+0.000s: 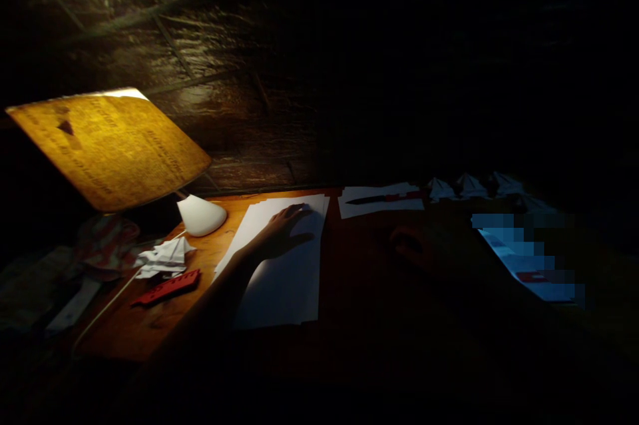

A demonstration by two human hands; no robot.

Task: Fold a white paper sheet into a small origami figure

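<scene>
A stack of white paper sheets [284, 285] lies on the wooden table, with slightly uneven edges. My left hand [287, 228] rests flat on its upper part, fingers stretched out and thumb apart, holding nothing. My right hand [409, 245] is to the right of the stack, over the dark part of the table. Only a dim curved outline of its fingers shows, so what it holds, if anything, is hidden by the darkness. Behind the hands, a knife [369, 199] with a dark blade and a reddish handle lies across smaller paper pieces [349, 212].
A lit lamp with a yellow shade [110, 152] and white base [202, 217] stands left, its cord trailing forward. Nearby are folded paper [167, 257] and a notched red strip [167, 288]. Several folded paper shapes [469, 185] stand back right, near a pixelated bluish bright area [524, 262].
</scene>
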